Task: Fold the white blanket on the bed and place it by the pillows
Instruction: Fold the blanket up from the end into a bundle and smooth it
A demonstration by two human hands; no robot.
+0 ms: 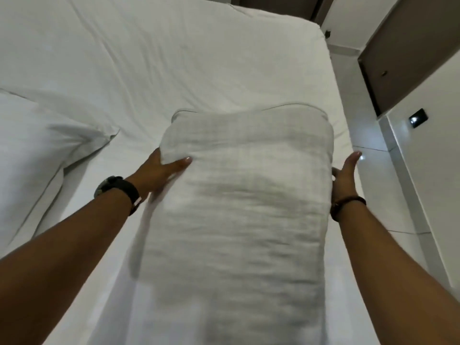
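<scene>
The white blanket [239,195] is folded into a long thick bundle with a faint woven grid, held over the right side of the bed [174,58]. My left hand [161,170] grips its left edge, thumb on top and fingers underneath. Against the bundle's right side my right hand [344,175] presses, thumb up, with the fingers hidden behind the fabric. A white pillow [37,150] lies at the left edge of the view, apart from the blanket.
The bed's white sheet is wrinkled and bare beyond the bundle. To the right runs a narrow strip of pale tiled floor [373,195], then a white wall with a dark switch plate [418,118] and a brown door [410,58].
</scene>
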